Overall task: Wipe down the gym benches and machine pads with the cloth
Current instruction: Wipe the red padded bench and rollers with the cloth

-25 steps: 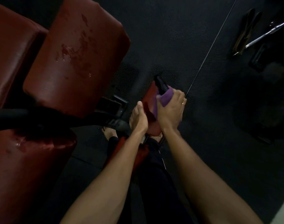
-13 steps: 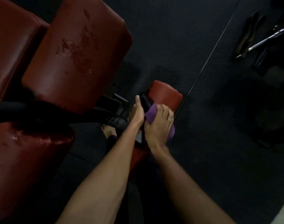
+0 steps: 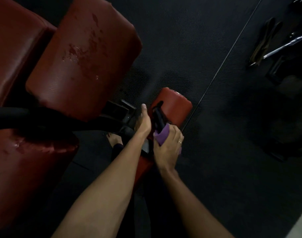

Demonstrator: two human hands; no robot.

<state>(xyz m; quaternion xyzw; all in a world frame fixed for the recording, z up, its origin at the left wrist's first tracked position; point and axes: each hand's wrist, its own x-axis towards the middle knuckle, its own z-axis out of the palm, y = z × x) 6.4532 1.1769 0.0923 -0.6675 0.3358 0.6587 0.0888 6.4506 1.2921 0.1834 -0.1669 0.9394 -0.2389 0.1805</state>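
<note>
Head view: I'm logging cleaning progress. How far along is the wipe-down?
Done: unclear; the large pad shows wet patches, perhaps wiped already. In hand: the right hand grips the purple cloth at the small red pad, left hand straight-fingered beside it. Left: probably that pad's far end.

One head-worn view, facing steeply down, seemingly fairly near the floor [image 3: 215, 169].

Left hand [image 3: 143, 121] straight-fingered, right hand [image 3: 169, 146] curled tight (both arms outstretched).
</note>
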